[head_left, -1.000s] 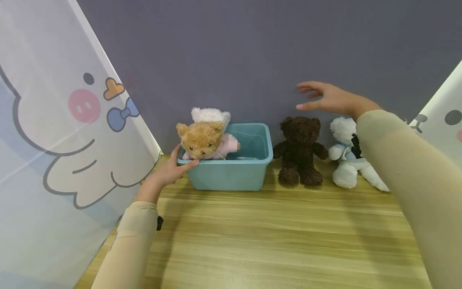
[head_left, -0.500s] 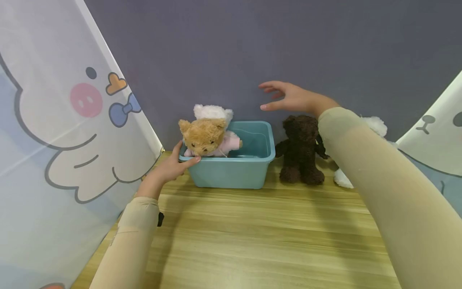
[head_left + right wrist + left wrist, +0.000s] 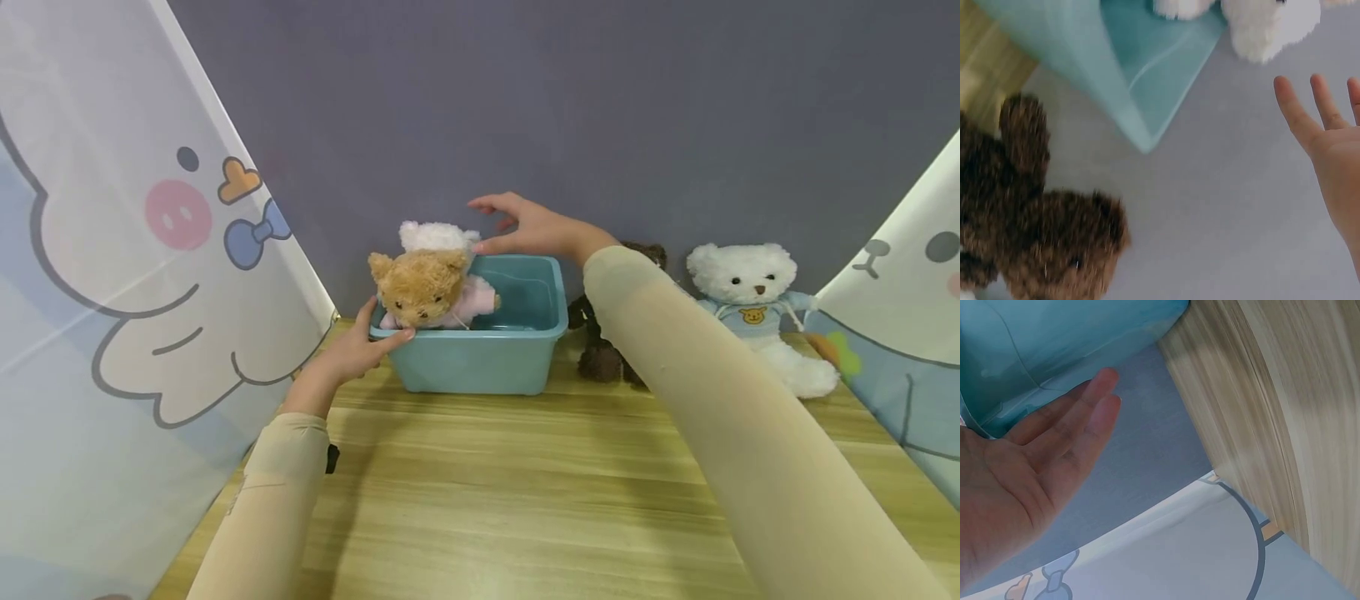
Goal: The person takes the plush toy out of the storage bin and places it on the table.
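Observation:
Two plush bears share a light-blue plastic bin (image 3: 472,367): a tan bear in pink (image 3: 420,283) at the front left, and behind it a white bear (image 3: 435,236). My left hand (image 3: 348,354) rests against the bin's front-left corner, thumb along the front rim. In the left wrist view its straight fingers (image 3: 1063,434) lie along the bin's outer wall. Above the bin's back rim, close to the white bear's head, hovers my right hand (image 3: 528,227), fingers spread and nothing held. Whether it touches the bear cannot be told.
Right of the bin stands a dark brown plush bear (image 3: 600,358), partly behind my right sleeve (image 3: 675,350). A white bear in a blue hoodie (image 3: 742,275) sits further right. Wooden tabletop (image 3: 465,483) spreads in front, with a grey wall (image 3: 525,100) behind and printed curtains either side.
My right hand has moved left, from above the dark brown bear to the white bear's head in the bin. My left hand and the bin have stayed put.

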`<state>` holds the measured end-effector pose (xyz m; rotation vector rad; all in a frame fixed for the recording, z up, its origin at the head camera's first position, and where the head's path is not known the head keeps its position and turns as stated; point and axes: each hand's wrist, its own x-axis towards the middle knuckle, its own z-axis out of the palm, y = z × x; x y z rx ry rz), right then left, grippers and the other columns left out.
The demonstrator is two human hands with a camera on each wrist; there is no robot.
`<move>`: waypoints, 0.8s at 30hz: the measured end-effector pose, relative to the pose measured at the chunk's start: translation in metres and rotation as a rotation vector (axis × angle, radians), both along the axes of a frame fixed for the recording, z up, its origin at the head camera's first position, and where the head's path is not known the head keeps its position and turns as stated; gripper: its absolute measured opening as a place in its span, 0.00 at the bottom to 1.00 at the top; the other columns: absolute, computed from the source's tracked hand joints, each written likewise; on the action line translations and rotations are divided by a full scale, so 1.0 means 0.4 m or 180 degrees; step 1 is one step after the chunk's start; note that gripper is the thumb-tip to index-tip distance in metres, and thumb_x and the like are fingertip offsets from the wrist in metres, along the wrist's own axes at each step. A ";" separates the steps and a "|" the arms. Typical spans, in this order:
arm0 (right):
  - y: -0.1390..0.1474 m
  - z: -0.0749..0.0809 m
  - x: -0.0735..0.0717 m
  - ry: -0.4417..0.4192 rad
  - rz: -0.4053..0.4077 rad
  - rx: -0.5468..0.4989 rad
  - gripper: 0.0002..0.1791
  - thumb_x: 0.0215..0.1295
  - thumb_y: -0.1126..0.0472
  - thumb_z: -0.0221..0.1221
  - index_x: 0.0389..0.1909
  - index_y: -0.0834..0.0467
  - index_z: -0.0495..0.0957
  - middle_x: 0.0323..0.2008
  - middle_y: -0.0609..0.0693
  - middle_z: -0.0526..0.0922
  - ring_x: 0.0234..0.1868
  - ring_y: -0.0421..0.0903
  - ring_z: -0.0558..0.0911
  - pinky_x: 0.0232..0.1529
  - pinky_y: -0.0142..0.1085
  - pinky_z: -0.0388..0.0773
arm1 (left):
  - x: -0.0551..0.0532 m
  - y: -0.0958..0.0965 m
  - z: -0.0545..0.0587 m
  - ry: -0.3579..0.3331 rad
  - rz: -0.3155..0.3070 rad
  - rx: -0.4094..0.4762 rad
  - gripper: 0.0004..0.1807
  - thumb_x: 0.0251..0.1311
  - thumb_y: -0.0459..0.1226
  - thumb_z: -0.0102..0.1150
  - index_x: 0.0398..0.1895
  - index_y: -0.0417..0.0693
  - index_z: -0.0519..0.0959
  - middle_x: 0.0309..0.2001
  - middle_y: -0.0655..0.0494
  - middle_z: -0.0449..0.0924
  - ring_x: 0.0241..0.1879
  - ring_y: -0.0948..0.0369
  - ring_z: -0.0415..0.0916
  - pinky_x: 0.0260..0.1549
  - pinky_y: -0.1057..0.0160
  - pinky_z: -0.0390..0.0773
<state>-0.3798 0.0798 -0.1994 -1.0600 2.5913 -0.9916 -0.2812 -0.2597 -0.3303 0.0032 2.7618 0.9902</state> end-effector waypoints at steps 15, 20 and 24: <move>-0.161 -0.055 0.030 0.0047 0.0438 0.0086 0.48 0.69 0.38 0.69 0.84 0.37 0.57 0.82 0.51 0.56 0.81 0.51 0.62 0.78 0.56 0.67 | -0.002 0.015 0.010 0.0078 -0.0068 0.0041 0.69 0.62 0.80 0.49 0.86 0.63 0.18 0.77 0.26 0.64 0.66 0.34 0.79 0.55 0.43 0.83; -0.200 -0.069 0.028 0.0060 0.0554 0.0103 0.47 0.68 0.38 0.70 0.84 0.37 0.59 0.84 0.48 0.54 0.84 0.50 0.58 0.81 0.55 0.63 | -0.002 0.013 0.008 0.0049 -0.0074 0.0037 0.69 0.61 0.80 0.49 0.85 0.65 0.17 0.78 0.26 0.63 0.67 0.35 0.79 0.57 0.42 0.83; -0.219 -0.078 0.028 0.0117 0.0547 0.0190 0.47 0.67 0.37 0.70 0.83 0.36 0.60 0.84 0.48 0.56 0.83 0.50 0.60 0.81 0.55 0.63 | 0.002 0.014 0.006 0.0039 -0.0072 0.0020 0.69 0.61 0.80 0.49 0.85 0.65 0.17 0.76 0.27 0.66 0.66 0.35 0.79 0.58 0.41 0.82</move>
